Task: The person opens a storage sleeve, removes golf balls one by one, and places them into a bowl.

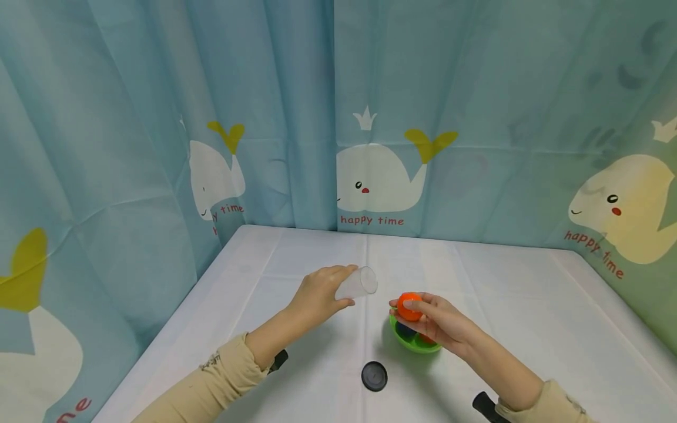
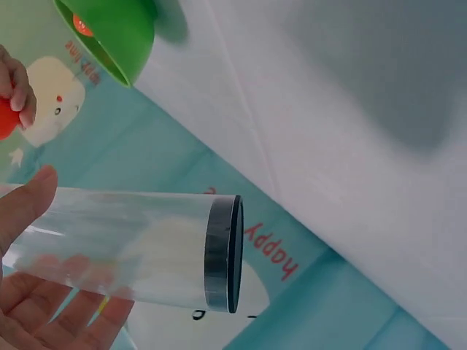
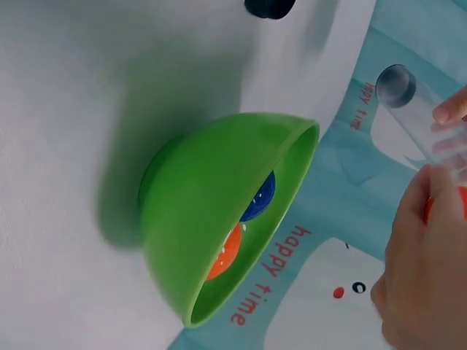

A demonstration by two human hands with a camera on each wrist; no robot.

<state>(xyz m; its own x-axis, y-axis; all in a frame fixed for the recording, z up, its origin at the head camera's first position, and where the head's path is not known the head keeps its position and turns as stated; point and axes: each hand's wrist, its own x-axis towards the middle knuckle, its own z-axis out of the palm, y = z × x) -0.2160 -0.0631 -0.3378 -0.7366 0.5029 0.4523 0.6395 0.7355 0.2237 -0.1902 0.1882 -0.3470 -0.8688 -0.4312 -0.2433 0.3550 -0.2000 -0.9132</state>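
Observation:
My left hand [image 1: 319, 295] grips a clear plastic tube [image 2: 139, 240] around its side, tilted over the table. A dark cap closes the tube's lower end, while its round rim at the other end points toward my right hand. Between thumb and fingers, my right hand [image 1: 441, 320] holds an orange ball [image 1: 409, 306] above a green bowl [image 3: 211, 197]. Inside the bowl lie a dark blue ball [image 3: 260, 198] and another orange ball [image 3: 225, 253]. No ball shows inside the tube.
A round black lid [image 1: 374, 376] lies flat on the white tabletop [image 1: 296, 382], nearer to me than the bowl. Blue curtains [image 1: 296, 88] printed with whales stand along the table's back and left edges.

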